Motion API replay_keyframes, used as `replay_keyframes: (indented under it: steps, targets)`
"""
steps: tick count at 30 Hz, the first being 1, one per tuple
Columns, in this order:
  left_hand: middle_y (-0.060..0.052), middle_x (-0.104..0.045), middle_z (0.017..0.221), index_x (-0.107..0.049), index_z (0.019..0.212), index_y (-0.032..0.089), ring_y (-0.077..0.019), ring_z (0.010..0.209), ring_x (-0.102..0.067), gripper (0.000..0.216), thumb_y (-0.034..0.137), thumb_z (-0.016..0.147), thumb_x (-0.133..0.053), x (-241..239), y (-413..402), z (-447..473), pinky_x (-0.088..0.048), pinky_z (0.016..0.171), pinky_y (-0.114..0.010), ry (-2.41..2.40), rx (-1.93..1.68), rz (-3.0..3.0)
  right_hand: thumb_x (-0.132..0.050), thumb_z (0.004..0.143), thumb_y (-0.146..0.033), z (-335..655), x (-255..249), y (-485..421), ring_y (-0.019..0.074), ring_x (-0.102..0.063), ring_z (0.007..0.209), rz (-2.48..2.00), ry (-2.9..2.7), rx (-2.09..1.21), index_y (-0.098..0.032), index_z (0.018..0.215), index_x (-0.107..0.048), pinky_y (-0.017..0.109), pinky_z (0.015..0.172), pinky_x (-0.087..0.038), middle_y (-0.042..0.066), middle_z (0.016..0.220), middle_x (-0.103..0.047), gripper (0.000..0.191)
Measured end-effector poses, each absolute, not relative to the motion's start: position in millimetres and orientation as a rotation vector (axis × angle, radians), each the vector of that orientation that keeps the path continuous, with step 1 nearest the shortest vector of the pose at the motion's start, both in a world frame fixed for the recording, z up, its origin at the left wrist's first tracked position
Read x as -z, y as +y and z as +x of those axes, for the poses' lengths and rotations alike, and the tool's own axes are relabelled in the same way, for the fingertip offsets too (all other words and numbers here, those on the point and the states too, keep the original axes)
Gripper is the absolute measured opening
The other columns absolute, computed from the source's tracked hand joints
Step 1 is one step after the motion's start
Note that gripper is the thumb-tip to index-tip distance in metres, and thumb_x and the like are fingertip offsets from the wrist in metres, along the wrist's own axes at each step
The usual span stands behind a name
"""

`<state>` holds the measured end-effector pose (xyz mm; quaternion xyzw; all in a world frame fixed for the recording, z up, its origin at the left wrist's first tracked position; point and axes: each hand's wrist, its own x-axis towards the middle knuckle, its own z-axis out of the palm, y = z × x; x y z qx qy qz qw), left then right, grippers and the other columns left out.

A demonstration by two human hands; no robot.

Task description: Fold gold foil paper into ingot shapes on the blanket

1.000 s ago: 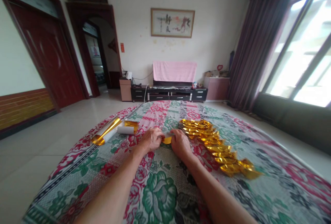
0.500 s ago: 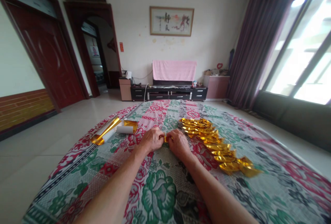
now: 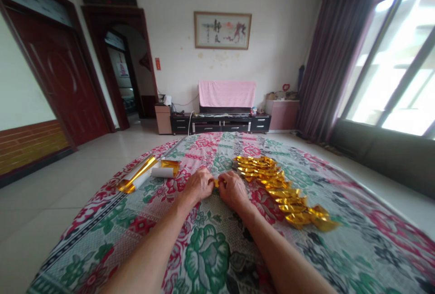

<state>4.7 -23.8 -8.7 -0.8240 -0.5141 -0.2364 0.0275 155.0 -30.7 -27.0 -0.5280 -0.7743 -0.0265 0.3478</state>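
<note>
Both hands meet over the middle of the table, closed on a small piece of gold foil paper (image 3: 216, 184). My left hand (image 3: 200, 184) pinches its left end, and my right hand (image 3: 233, 188) grips the right end. Only a narrow gold strip shows between the fingers; the rest is hidden. Right of my right hand, several folded gold paper ingots (image 3: 272, 180) lie in a slanting row, overlapping one another. On the left lie curled sheets of gold foil paper (image 3: 137, 174) with white backs, and a shorter rolled piece (image 3: 163, 172) beside them.
A flowered cloth (image 3: 207, 253) in red, green and white covers the round table. Beyond it, a low black TV cabinet (image 3: 220, 124) stands against the wall, with a pink cloth (image 3: 227, 93) over the screen. A purple curtain (image 3: 326, 58) hangs by the window at right.
The view has shifted slightly. Both hands stay together on the gold foil paper, with only small finger movement. The ingots and loose sheets lie as before.
</note>
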Motion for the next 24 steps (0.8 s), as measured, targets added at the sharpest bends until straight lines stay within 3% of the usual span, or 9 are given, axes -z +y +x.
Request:
replay_keyframes:
  steps: [14,20,24]
  targets:
    - [-0.005,-0.061,0.087,-0.066,0.081,0.018,-0.0168,0.087,-0.053,0.022,0.012,0.073,-0.047,12,-15,-1,-0.043,0.084,-0.029,-1.620,0.834,-2.521,-0.046,0.076,-0.016,154,20,-37,0.0148,-0.053,0.077,-1.386,-2.037,0.035,-0.021,0.084,-0.066,0.022,0.069,-0.034,0.004,0.078,-0.061,0.023]
    - [-0.006,-0.058,0.112,-0.053,0.113,0.017,-0.0174,0.103,-0.050,0.050,0.002,0.067,-0.045,16,-9,1,-0.039,0.094,-0.032,-1.524,0.927,-2.534,-0.047,0.075,-0.017,154,20,-36,0.0156,-0.054,0.077,-1.382,-2.039,0.045,-0.021,0.085,-0.065,0.022,0.068,-0.036,0.004,0.077,-0.061,0.021]
    - [-0.005,-0.060,0.112,-0.054,0.113,0.018,-0.0163,0.104,-0.052,0.050,0.000,0.068,-0.040,20,-6,0,-0.037,0.097,-0.033,-1.435,0.889,-2.634,-0.047,0.073,-0.014,156,22,-34,0.0153,-0.054,0.077,-1.366,-2.025,0.004,-0.019,0.091,-0.063,0.022,0.071,-0.037,0.005,0.080,-0.061,0.025]
